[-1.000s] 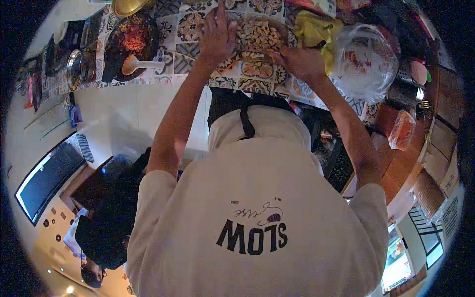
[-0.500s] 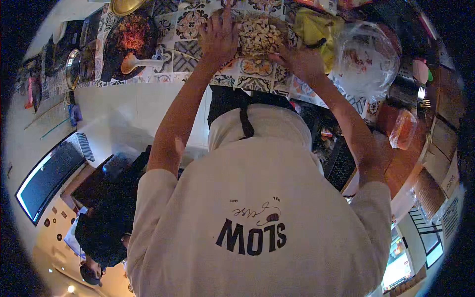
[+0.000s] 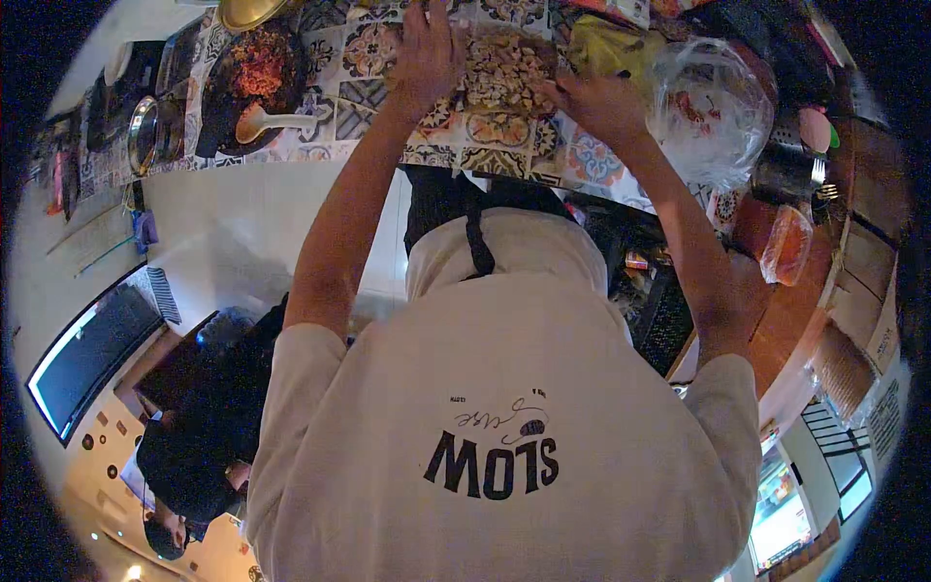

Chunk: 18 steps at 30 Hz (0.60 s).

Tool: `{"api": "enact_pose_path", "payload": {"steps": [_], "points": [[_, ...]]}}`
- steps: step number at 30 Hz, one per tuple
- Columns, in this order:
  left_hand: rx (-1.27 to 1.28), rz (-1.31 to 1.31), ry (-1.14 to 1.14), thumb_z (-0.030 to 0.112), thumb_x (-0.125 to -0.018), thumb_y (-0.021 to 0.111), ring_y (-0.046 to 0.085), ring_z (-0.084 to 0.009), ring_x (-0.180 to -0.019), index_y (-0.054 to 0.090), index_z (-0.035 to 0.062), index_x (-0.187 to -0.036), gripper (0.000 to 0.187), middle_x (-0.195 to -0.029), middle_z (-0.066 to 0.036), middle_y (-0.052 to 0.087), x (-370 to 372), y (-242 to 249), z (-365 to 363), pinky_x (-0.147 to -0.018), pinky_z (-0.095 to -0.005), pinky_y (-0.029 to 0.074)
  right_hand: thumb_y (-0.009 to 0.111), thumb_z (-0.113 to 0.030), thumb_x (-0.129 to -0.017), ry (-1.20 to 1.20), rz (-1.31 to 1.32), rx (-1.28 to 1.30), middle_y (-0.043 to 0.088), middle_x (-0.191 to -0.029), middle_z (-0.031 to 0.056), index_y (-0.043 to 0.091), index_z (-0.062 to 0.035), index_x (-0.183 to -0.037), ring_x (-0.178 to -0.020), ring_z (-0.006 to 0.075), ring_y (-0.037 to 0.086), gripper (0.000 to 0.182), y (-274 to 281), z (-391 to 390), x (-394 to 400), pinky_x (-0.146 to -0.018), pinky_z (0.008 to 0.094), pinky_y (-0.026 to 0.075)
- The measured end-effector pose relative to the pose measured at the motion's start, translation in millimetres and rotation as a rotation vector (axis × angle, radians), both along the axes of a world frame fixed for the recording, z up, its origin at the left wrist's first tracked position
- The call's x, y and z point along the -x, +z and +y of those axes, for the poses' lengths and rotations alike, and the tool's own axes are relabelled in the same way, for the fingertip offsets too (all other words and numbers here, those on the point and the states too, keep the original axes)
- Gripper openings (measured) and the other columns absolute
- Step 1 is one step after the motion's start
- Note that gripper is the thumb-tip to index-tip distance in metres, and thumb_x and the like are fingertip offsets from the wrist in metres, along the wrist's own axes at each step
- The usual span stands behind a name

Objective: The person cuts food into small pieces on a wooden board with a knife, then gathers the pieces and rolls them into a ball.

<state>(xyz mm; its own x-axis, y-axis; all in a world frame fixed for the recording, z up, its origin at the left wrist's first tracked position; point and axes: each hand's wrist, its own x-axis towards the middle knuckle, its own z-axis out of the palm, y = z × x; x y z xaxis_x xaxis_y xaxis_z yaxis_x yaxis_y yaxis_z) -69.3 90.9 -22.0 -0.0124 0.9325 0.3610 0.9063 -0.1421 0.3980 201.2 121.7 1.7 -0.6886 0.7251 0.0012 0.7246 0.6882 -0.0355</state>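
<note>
Pale chopped food pieces (image 3: 504, 73) lie in a heap on the patterned tabletop, perhaps in something clear whose edges I cannot make out. My left hand (image 3: 425, 63) rests along the left side of the heap, fingers stretched out and pointing away from me. At the right side is my right hand (image 3: 596, 102), its fingers bent and pressed together at the heap's edge; what they pinch, if anything, is hidden. Beyond my right hand lies a yellow bag or cloth (image 3: 616, 47).
On the left, a dark pan (image 3: 218, 92) holds reddish food (image 3: 260, 78) and a pale spoon (image 3: 276, 122). A plastic-wrapped bowl (image 3: 713, 116) stands right. Farther right are forks (image 3: 822, 179) and an orange package (image 3: 787, 244). Another person (image 3: 199, 436) is at lower left.
My left hand has slid slightly farther away along the heap. My right hand's fingers have drawn closer together at its edge. The view has shifted slightly.
</note>
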Motion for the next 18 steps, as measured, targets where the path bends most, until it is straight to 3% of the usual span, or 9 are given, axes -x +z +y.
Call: {"api": "enact_pose_path", "payload": {"steps": [5,8,11,14,17,18], "points": [[0.422,-0.041,0.068,0.036,-0.107,0.029,0.03,-0.0546,-0.136,0.01,0.0079,-0.158,0.062,-0.15,-0.034,0.03,-20.0,24.7,8.0,-0.109,-0.0655,0.023,0.045,-0.061,-0.096,0.017,0.008,0.049,0.063,-0.058,0.0128,0.065,-0.0131,-0.084,-0.055,0.0348,0.067,0.054,-20.0,0.5,-2.3,-0.05,0.0493,0.053],[0.506,-0.04,0.043,0.038,-0.106,0.027,0.025,-0.055,-0.138,0.006,0.0099,-0.159,0.063,-0.154,-0.033,0.024,-9.4,-0.3,20.0,-0.11,-0.0662,0.022,0.044,-0.062,-0.097,-0.019,-0.038,0.091,0.065,-0.061,0.013,0.066,-0.0136,-0.085,-0.057,0.0347,0.067,0.054,-14.2,-0.5,3.6,-0.051,0.0493,0.053],[0.327,-0.233,-0.085,0.04,-0.106,0.027,0.022,-0.0552,-0.14,0.005,0.01,-0.159,0.064,-0.156,-0.032,0.018,-8.3,17.5,15.9,-0.11,-0.0668,0.021,0.044,-0.062,-0.096,0.013,-0.001,0.028,0.066,-0.063,0.0135,0.067,-0.0146,-0.087,-0.057,0.0344,0.068,0.054,-5.7,12.2,-0.4,-0.051,0.0487,0.053],[0.204,-0.128,-0.075,0.037,-0.106,0.032,0.023,-0.055,-0.14,0.006,0.0094,-0.159,0.065,-0.156,-0.033,0.019,-0.7,9.2,26.3,-0.11,-0.0666,0.021,0.045,-0.063,-0.095,0.039,0.029,-0.005,0.067,-0.064,0.0129,0.068,-0.0156,-0.088,-0.057,0.0337,0.068,0.053,-18.2,23.8,-5.5,-0.051,0.0479,0.053],[0.365,0.102,-0.037,0.036,-0.106,0.037,0.027,-0.0548,-0.138,0.008,0.009,-0.159,0.066,-0.154,-0.033,0.022,-4.8,-0.8,37.8,-0.108,-0.0664,0.025,0.047,-0.063,-0.095,0.05,0.015,0.005,0.067,-0.064,0.0116,0.069,-0.0171,-0.091,-0.057,0.0328,0.068,0.052,-22.2,27.7,0.5,-0.05,0.0469,0.053],[0.264,0.024,-0.101,0.036,-0.106,0.037,0.029,-0.0549,-0.137,0.007,0.0086,-0.159,0.066,-0.154,-0.033,0.023,-0.2,-17.7,37.6,-0.107,-0.0665,0.026,0.047,-0.063,-0.095,0.051,0.009,0.016,0.067,-0.064,0.0111,0.07,-0.0177,-0.092,-0.057,0.0325,0.068,0.051,-21.9,24.5,3.6,-0.05,0.0466,0.054]]}}
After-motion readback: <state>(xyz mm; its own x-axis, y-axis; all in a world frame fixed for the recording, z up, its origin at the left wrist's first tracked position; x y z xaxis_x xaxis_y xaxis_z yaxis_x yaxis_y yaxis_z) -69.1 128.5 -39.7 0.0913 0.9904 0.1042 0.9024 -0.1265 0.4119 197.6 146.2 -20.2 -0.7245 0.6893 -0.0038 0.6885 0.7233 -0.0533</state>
